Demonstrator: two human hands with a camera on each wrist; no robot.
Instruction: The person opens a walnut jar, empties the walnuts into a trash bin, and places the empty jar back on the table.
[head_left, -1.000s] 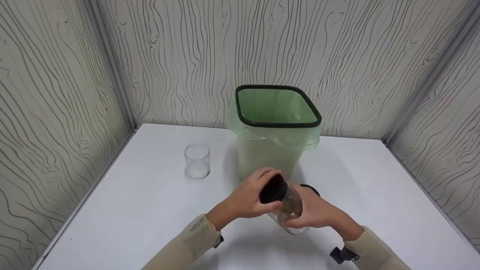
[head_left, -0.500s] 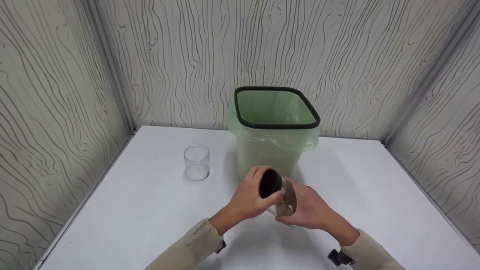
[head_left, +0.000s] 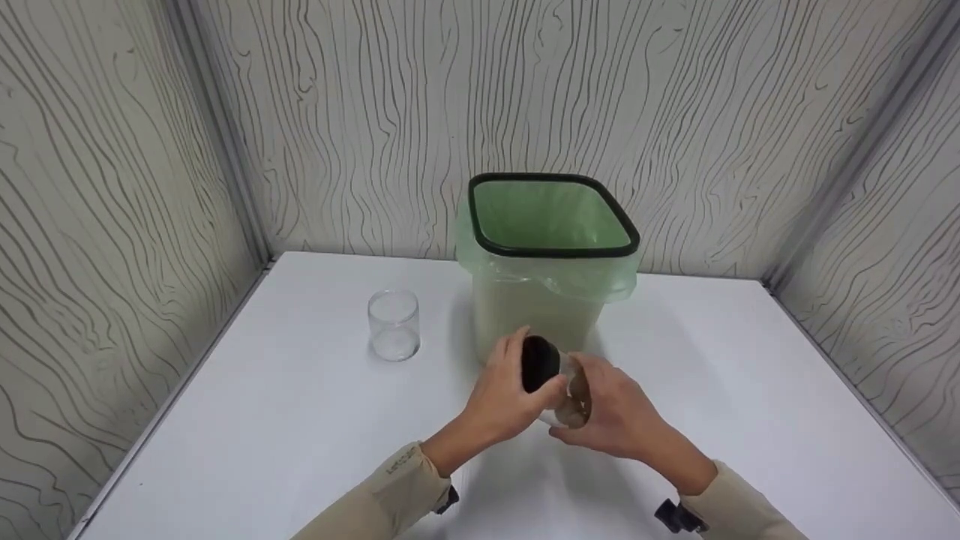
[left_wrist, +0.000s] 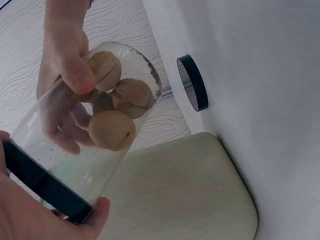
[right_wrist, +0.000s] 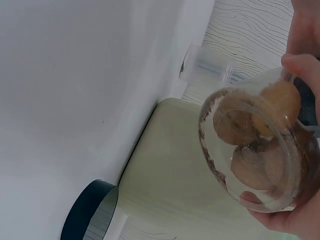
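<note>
Several walnuts (left_wrist: 111, 130) lie inside a clear jar (left_wrist: 82, 172), gathered toward its bottom. The jar is tilted over the table, its black-capped end (head_left: 540, 363) toward the left in the head view. My left hand (head_left: 502, 401) grips that black end, thumb on the near side and fingers over the far side. Around the jar's body, my right hand (head_left: 619, 409) holds on, thumb and fingers spread on opposite sides. In the right wrist view the jar's round bottom faces the camera, with brown specks along its rim.
A bin (head_left: 532, 307) with a green liner and black rim (head_left: 555, 252) stands just behind the hands. To its left is a clear drinking glass (head_left: 394, 330). A dark round lid-like ring (left_wrist: 196, 82) lies on the white table (head_left: 300, 427), hidden behind my right hand in the head view.
Both hands have shifted slightly left and up with the jar, and the jar has tipped further. My right hand now covers the dark ring on the table in the head view.
</note>
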